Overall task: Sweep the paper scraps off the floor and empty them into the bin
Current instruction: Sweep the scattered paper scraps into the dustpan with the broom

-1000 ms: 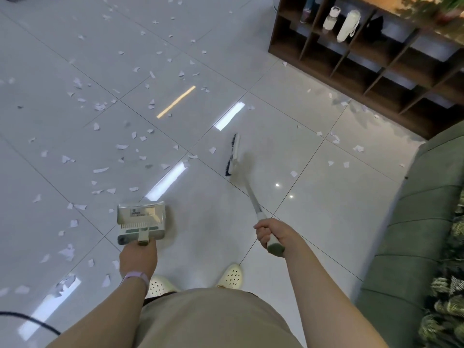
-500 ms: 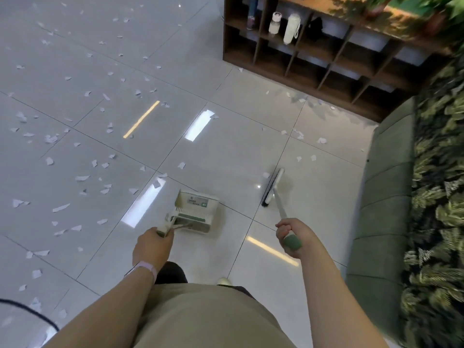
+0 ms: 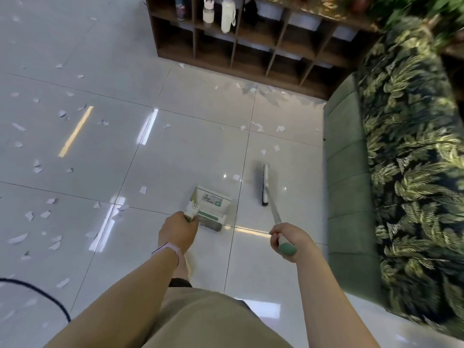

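Two hands busy: left hand (image 3: 178,228) wrapped round the dustpan (image 3: 210,206) handle, right hand (image 3: 288,241) gripping the broom (image 3: 265,185) by its green end. Dustpan tilted just above the floor (image 3: 190,146) ahead of the feet; broom head down just right of it, near the green sofa (image 3: 351,172). Paper scraps (image 3: 37,167) mostly well off to the left, a few ahead near the wooden shelf (image 3: 251,54); no bin in view.

Best done by laying the pan lip flat on the tile, mouth toward the broom, then drawing short, low strokes into it.

Against the half-second-earlier view: turned further right, shelf and sofa looming larger, broom head swung closer alongside the pan.
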Demonstrator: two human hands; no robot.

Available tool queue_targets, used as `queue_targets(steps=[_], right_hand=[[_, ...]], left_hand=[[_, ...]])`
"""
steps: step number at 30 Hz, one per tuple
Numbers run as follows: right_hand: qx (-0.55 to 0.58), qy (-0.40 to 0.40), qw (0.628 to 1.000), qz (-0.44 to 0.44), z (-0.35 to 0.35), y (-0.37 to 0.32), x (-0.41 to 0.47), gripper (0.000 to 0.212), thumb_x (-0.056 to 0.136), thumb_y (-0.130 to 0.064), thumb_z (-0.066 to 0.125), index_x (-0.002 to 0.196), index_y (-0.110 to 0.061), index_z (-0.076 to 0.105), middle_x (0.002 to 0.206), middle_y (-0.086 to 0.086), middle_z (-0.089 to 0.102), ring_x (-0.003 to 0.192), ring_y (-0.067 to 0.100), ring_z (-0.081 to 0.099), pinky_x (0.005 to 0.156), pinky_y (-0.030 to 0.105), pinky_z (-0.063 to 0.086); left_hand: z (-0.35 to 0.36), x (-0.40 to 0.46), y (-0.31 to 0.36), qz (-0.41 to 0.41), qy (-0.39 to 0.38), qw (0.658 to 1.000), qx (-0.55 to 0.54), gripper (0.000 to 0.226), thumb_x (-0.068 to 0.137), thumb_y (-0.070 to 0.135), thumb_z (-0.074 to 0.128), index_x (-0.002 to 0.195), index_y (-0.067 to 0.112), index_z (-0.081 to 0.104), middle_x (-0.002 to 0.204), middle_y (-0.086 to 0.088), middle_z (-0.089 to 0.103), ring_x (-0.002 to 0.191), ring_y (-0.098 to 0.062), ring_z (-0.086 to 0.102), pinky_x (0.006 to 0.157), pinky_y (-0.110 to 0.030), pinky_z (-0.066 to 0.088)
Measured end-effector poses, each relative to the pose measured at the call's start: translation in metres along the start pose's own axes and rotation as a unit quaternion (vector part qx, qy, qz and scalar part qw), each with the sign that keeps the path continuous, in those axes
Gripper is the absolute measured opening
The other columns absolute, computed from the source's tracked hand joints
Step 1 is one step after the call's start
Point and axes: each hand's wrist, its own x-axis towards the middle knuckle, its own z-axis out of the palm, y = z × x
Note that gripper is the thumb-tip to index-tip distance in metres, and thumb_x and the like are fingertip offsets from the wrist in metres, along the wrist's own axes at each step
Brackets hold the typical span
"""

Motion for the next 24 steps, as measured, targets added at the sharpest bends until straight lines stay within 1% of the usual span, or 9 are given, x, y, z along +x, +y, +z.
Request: queue_targets(steps=[4,6,10,13,15,18,20,22,24], right_hand=[[0.122,-0.055,0.990,0.043,0.038,-0.025,0.018,0.023,0.084,0.003,0.049,0.085,-0.017,0.038,0.056,-0.006,0.032,0.035,0.008,0.038,0.035,0.014,0.037],[0.129,-0.075,0.988,0.048,0.069,-0.042,0.031,0.025,0.084,0.004,0.048,0.082,-0.017,0.034,0.059,-0.007,0.029,0.034,0.008,0.035,0.033,0.015,0.034],[-0.063,-0.059,0.995,0.049,0.139,-0.063,0.054,0.013,0.087,0.005,0.048,0.089,-0.008,0.046,0.046,0.002,0.042,0.032,0.008,0.038,0.032,0.016,0.036],[-0.181,-0.078,0.977,0.078,0.180,-0.064,0.055,0.013,0.088,0.008,0.047,0.092,-0.004,0.049,0.047,0.004,0.047,0.034,0.008,0.039,0.034,0.016,0.038],[-0.225,-0.108,0.965,0.082,0.203,-0.070,0.052,0.021,0.088,0.009,0.046,0.105,-0.002,0.051,0.049,0.005,0.049,0.036,0.007,0.040,0.034,0.017,0.038],[-0.175,-0.192,0.958,0.121,0.224,-0.088,0.061,0.039,0.085,0.010,0.049,0.122,-0.002,0.048,0.057,0.003,0.046,0.034,0.005,0.038,0.031,0.016,0.036],[-0.100,-0.251,0.949,0.161,0.224,-0.095,0.073,0.048,0.077,0.014,0.058,0.119,-0.004,0.045,0.060,-0.001,0.040,0.034,0.005,0.037,0.029,0.018,0.036],[-0.057,-0.303,0.934,0.181,0.221,-0.097,0.080,0.044,0.076,0.013,0.062,0.113,-0.004,0.046,0.061,-0.003,0.039,0.035,0.005,0.038,0.028,0.019,0.035],[-0.084,-0.329,0.925,0.173,0.221,-0.102,0.077,0.027,0.083,0.007,0.059,0.105,-0.005,0.048,0.059,-0.004,0.041,0.037,0.004,0.039,0.029,0.018,0.034]], left_hand=[[-0.026,0.038,0.013,-0.012,-0.018,0.999,0.027,0.030,0.095,0.043,0.057,0.078,0.019,0.060,0.073,-0.001,0.065,0.066,-0.022,0.063,0.055,-0.028,0.043],[-0.040,0.058,0.010,-0.028,-0.016,0.999,0.034,0.032,0.094,0.046,0.058,0.076,0.018,0.059,0.074,-0.002,0.066,0.068,-0.024,0.064,0.060,-0.030,0.049],[-0.065,0.090,0.011,-0.043,-0.019,0.999,0.006,0.032,0.093,0.043,0.062,0.074,0.017,0.057,0.072,-0.004,0.066,0.066,-0.024,0.065,0.058,-0.028,0.047],[-0.073,0.099,0.012,-0.045,-0.042,0.998,-0.011,0.031,0.092,0.039,0.063,0.074,0.015,0.058,0.069,-0.004,0.064,0.061,-0.022,0.061,0.057,-0.027,0.045],[-0.079,0.101,0.011,-0.040,-0.057,0.998,0.003,0.029,0.091,0.038,0.063,0.072,0.016,0.059,0.065,0.000,0.063,0.056,-0.018,0.057,0.055,-0.026,0.043],[-0.091,0.104,0.016,-0.028,-0.071,0.995,0.068,0.026,0.094,0.041,0.062,0.076,0.023,0.056,0.069,0.007,0.061,0.057,-0.011,0.058,0.052,-0.023,0.040],[-0.098,0.106,0.027,-0.020,-0.070,0.989,0.127,0.024,0.095,0.045,0.060,0.081,0.025,0.058,0.073,0.008,0.063,0.064,-0.010,0.062,0.054,-0.023,0.044],[-0.101,0.109,0.047,-0.009,-0.057,0.983,0.173,0.023,0.095,0.046,0.058,0.081,0.027,0.058,0.075,0.008,0.064,0.069,-0.012,0.064,0.059,-0.024,0.047],[-0.094,0.111,0.076,0.006,-0.045,0.979,0.200,0.023,0.095,0.044,0.057,0.079,0.027,0.055,0.075,0.008,0.062,0.071,-0.015,0.064,0.060,-0.025,0.048]])
